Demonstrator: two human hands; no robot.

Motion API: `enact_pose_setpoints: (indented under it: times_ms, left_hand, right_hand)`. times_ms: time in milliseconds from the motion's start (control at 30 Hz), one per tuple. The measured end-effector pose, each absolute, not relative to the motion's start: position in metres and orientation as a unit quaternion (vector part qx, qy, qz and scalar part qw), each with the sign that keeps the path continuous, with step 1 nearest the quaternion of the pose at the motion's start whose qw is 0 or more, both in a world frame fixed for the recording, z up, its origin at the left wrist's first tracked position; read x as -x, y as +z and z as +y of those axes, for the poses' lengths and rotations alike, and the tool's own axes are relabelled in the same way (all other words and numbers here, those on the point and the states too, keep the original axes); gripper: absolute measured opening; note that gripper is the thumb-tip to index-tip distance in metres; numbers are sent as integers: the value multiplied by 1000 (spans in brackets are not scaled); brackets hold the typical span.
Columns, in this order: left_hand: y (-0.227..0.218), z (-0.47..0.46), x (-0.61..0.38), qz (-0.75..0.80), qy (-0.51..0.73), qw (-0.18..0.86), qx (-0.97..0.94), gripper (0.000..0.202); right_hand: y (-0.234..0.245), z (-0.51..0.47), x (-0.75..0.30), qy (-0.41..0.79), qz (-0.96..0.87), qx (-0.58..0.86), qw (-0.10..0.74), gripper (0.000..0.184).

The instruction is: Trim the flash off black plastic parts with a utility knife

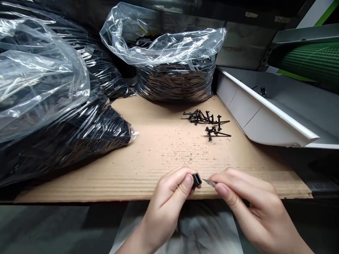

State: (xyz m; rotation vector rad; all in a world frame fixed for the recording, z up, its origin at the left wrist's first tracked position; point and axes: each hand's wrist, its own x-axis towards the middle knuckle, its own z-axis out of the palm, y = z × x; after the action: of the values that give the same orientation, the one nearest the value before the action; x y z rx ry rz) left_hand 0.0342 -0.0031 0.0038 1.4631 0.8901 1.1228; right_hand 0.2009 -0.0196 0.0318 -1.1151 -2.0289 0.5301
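Between the thumb and fingers of my left hand (173, 192) is a small black plastic part (196, 180), its rectangular opening facing right. My right hand (246, 199) pinches a small pointed blade (209, 182), whose tip points left and lies close beside the part. Whether the tip touches the part I cannot tell. The blade's rear end is hidden in my fingers. Both hands are over the front edge of the cardboard sheet (137, 158). Beyond them, dark shavings (185, 155) are scattered over the cardboard.
Thin black branching plastic scraps (203, 118) lie further back. A clear bag (174, 77) full of black parts stands behind, with more bags (66, 116) at left. On the right, a white tray (238, 102) holds a black part (263, 91) below a green ribbed belt (309, 60).
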Motion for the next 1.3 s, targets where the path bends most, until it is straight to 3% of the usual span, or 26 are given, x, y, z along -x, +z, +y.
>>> enact_pose_setpoints:
  times_ms: [400, 567, 833, 1300]
  left_hand:
    - [0, -4, -28, 335, 471, 541, -611, 26]
    - [6, -4, -27, 325, 442, 557, -624, 30]
    - [4, -3, -25, 325, 446, 561, -617, 31]
    - [4, -4, -23, 310, 443, 594, -595, 30]
  right_hand:
    - [33, -18, -188, 231, -798, 421, 365, 19]
    - [29, -12, -188, 189, -788, 455, 369, 16]
    - [36, -21, -190, 258, -789, 418, 370, 18]
    - [34, -23, -190, 256, -780, 431, 375, 16]
